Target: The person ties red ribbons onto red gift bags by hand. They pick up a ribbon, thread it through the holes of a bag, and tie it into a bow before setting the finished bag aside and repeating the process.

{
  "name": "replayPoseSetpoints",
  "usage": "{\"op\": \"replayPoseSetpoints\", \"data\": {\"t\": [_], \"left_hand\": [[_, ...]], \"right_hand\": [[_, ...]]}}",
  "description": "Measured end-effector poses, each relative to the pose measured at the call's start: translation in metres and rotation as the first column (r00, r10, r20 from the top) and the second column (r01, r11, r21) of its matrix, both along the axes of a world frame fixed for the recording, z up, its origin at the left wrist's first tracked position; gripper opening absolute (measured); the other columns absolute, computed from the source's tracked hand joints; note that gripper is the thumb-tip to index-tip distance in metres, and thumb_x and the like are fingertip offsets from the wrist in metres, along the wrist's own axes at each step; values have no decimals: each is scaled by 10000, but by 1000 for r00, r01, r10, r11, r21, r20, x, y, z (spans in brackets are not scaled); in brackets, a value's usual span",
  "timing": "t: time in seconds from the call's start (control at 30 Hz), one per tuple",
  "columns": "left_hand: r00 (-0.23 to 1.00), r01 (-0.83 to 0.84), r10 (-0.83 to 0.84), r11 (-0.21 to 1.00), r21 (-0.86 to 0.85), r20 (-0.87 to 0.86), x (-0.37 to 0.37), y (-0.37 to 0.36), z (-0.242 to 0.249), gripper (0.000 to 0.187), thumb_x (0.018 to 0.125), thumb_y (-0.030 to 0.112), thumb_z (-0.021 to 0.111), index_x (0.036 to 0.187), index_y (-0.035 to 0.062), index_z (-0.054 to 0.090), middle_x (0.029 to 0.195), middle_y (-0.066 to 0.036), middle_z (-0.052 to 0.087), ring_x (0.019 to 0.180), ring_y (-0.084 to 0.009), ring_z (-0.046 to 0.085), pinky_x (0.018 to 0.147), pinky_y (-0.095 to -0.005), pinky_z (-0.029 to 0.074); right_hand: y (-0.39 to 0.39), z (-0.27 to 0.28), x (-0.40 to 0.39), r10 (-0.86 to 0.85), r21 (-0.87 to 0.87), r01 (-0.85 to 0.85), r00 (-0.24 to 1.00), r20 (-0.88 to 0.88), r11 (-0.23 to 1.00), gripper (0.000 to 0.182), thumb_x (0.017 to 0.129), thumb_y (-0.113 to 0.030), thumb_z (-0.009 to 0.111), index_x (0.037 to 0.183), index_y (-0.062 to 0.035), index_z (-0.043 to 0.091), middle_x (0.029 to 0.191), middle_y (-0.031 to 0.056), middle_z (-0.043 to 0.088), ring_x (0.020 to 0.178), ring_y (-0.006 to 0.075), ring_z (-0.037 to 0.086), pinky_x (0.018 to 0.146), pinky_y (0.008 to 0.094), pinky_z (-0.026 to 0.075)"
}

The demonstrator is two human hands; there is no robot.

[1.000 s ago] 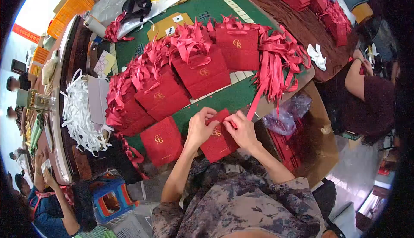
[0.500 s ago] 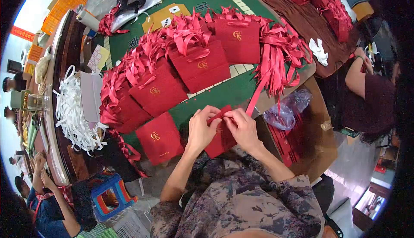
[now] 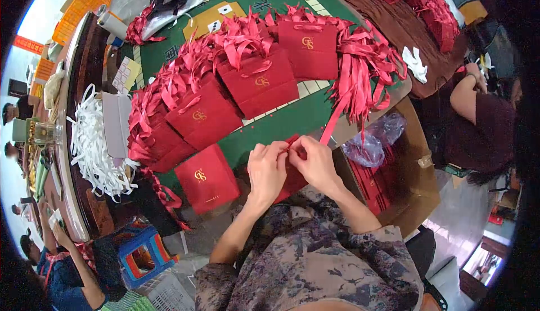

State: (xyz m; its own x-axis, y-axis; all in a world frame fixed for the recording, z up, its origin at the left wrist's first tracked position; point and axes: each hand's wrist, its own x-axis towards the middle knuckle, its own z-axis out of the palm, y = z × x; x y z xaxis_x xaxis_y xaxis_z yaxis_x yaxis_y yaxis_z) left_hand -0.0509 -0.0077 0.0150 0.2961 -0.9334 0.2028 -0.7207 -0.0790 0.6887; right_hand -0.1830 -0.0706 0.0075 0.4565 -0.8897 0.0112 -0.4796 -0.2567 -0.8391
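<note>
A small red paper bag is in front of my body at the table's near edge, its lower part showing between my wrists. My left hand pinches its top edge from the left. From the right, my right hand is closed on the same edge, fingertips almost meeting the left ones. The fingers hide any ribbon or hole there. Left of my hands lie flat red bags with gold lettering. Beyond stand rows of red bags with pink ribbon handles, and a bundle of loose pink ribbons hangs to the right.
A cardboard box at right holds flat red bags and a clear plastic bag. White paper strips spill from a box at left. A blue stool stands lower left. Co-workers sit on both sides.
The fingers of both hands have drawn closer together at the bag's top edge, and my left hand has turned slightly. The view has shifted a little; the bags on the table stay put.
</note>
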Motion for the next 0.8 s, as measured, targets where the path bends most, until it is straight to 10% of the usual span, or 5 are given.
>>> {"op": "replayPoseSetpoints", "data": {"t": [0.33,0.57,0.8], "left_hand": [[981,6,10,997,-81,194,-14,9,-2,190,828,-3,619,995,75,665,868,-105,660,839,-308,590,763,-403,463],[980,-6,14,999,39,-200,3,5,-13,181,859,-23,635,1032,29,645,873,-127,710,778,-259,681,699,-353,550],[922,-8,60,991,137,-382,12,2,-7,154,842,-17,624,988,30,628,865,-126,719,771,-287,678,745,-382,537]], "right_hand": [[3,0,3,26,-187,-59,984,-174,981,174,815,-115,737,907,-6,639,867,173,672,775,358,671,677,433,525],[10,-1,10,-167,137,145,973,160,980,166,876,-71,726,972,-6,607,859,112,686,813,223,709,711,332,545],[12,-14,4,-54,-16,58,981,189,998,178,877,-71,724,978,-4,594,871,113,686,837,215,708,729,324,551]]}}
